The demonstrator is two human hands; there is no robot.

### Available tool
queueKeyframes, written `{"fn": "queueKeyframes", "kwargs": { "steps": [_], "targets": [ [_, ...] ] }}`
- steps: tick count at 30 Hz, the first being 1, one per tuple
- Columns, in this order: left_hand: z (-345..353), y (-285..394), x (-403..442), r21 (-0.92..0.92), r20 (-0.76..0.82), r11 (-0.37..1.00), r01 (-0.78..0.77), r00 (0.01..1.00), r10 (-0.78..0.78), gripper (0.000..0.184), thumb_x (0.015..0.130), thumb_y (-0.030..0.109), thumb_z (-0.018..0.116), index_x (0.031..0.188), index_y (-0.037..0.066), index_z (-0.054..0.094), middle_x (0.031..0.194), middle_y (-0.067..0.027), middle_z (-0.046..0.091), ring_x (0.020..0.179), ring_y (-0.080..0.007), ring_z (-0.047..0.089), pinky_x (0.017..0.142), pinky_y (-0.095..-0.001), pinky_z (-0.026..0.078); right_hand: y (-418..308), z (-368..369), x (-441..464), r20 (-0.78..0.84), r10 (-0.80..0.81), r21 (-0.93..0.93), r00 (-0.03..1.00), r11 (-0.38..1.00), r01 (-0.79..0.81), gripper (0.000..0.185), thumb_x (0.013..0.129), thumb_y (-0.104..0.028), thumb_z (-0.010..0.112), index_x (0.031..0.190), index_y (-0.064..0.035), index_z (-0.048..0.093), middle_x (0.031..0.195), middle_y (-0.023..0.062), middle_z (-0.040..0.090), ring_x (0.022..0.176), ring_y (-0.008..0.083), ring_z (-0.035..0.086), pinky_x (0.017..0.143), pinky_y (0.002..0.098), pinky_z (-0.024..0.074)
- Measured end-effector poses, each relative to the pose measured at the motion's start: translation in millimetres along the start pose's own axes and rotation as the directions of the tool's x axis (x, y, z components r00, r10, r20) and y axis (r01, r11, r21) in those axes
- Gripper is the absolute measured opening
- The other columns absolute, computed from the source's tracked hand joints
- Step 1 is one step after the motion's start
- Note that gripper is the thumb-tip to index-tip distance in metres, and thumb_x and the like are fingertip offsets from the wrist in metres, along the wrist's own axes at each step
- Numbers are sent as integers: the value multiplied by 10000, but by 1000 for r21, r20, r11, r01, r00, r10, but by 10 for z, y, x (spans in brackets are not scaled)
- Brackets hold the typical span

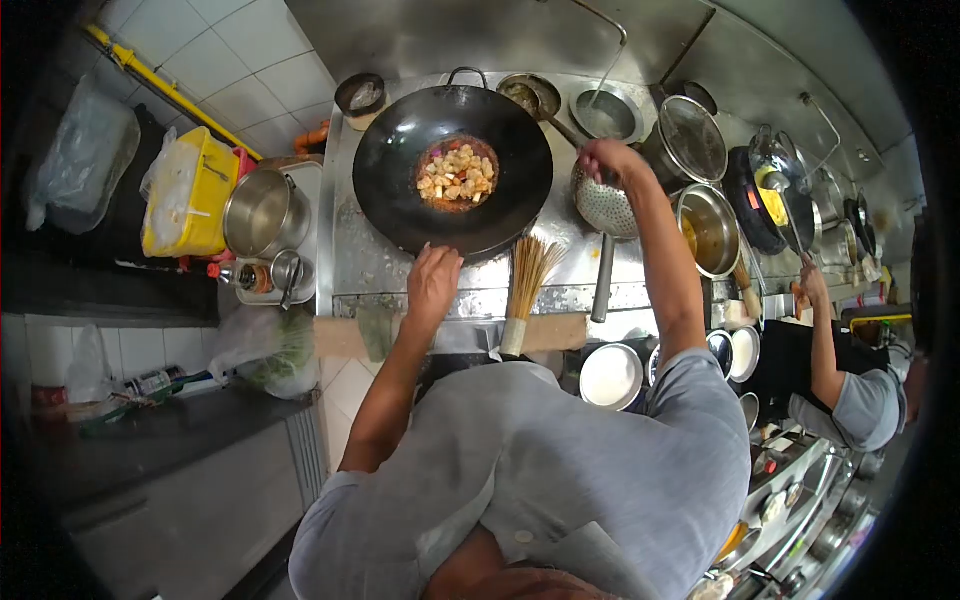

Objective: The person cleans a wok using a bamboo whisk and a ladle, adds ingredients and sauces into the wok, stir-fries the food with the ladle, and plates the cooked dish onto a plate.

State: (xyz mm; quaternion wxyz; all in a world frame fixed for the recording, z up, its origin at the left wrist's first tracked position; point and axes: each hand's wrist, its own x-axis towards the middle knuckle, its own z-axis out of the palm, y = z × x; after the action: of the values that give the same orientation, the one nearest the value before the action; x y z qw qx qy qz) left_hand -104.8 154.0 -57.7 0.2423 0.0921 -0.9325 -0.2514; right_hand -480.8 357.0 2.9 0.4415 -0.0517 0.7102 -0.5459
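Observation:
A large black wok (385, 165) stands on the steel stove, with diced pieces of food (457, 174) in reddish sauce at its bottom. My left hand (435, 282) is closed at the wok's near rim; the part it grips is mostly hidden under the fingers. Farther right, my right hand (610, 165) is wrapped around the handle of a ladle (562, 128), whose bowl rests in a small dark pan (540, 88) behind the wok. Below that hand lies a perforated strainer (605, 205), its handle pointing toward me.
A bamboo brush (532, 270) leans right of my left hand. Pots (708, 235) and a mesh strainer (692, 140) crowd the right side. At left are a yellow bin (190, 195) and a steel pot (265, 212). Another person (850, 400) cooks at far right.

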Motion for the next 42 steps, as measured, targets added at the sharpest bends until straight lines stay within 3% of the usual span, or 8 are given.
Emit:
{"fn": "queueKeyframes", "kwargs": {
  "steps": [6, 16, 18, 20, 26, 28, 30, 42],
  "targets": [
    [60, 23, 10, -9, 4, 1000, -13, 1000, 13, 129, 829, 112, 705, 908, 14, 678, 866, -142, 637, 894, -315, 632, 1065, -459, 434, 672, 227, -702, -329, -447, -518, 832, 822, 237, 448, 895, -126, 535, 1330, -19, 521, 721, 105, 614, 552, 247, 607, 503, 390, 499],
    [41, 195, 76, -77, 79, 997, 3, 997, 3, 127, 896, 125, 641, 859, 5, 659, 824, -164, 620, 812, -367, 583, 748, -465, 428, 768, -1042, 534, -471, -488, -797, 735, 592, -117, 309, 805, -123, 547, 1025, 80, 622, 860, 289, 685, 821, 431, 683, 792, 491, 540],
    [121, 163, 97, -77, 121, 996, 33, 992, -23, 123, 898, 126, 638, 860, 12, 664, 824, -164, 624, 820, -361, 586, 778, -467, 431, 750, -1433, 880, -69, 34, 132, 997, 991, -25, 139, 881, -127, 486, 829, -36, 579, 659, 112, 608, 526, 278, 605, 522, 435, 541],
    [178, 127, 115, -45, 115, 998, 45, 993, -39, 140, 908, 140, 625, 868, 13, 667, 831, -163, 635, 831, -362, 591, 775, -464, 428, 461, -1218, 682, 28, 114, 916, 993, 394, -72, 214, 945, -74, 395, 750, -53, 481, 571, -8, 466, 437, 90, 469, 410, 223, 476],
    [108, 127, 146, -155, 138, 988, 10, 990, 12, 178, 900, 183, 638, 792, 42, 646, 800, -138, 633, 809, -352, 599, 759, -472, 443, 429, -1347, 711, 182, 45, 970, 982, 157, -187, 177, 934, -57, 420, 779, -20, 498, 563, 14, 475, 444, 123, 502, 418, 258, 476],
    [109, 111, 118, -157, 198, 985, 75, 979, -43, 135, 909, 136, 630, 886, 9, 671, 888, -162, 672, 888, -355, 622, 801, -450, 449, 343, -981, 303, -278, 62, 44, 959, 998, -52, 150, 892, -62, 486, 771, 2, 548, 561, 66, 536, 452, 177, 546, 426, 325, 484],
    [133, 94, 100, -192, 149, 981, 25, 989, 4, 141, 909, 149, 626, 866, 18, 655, 858, -155, 658, 855, -359, 614, 787, -463, 447, 474, -816, 30, -435, -193, -586, 880, 802, -114, 224, 822, -117, 562, 746, 80, 638, 634, 171, 653, 523, 280, 642, 491, 429, 511],
    [-193, 309, -110, -275, -39, 899, -342, 938, 345, 227, 882, 50, 604, 1089, -43, 598, 996, -206, 616, 955, -381, 588, 911, -470, 448, 2414, 1393, -2801, -667, -527, -543, 527, 828, 141, 586, 900, -84, 590, 1442, -61, 369, 713, 16, 559, 525, 114, 541, 470, 301, 455]
  ]
}}
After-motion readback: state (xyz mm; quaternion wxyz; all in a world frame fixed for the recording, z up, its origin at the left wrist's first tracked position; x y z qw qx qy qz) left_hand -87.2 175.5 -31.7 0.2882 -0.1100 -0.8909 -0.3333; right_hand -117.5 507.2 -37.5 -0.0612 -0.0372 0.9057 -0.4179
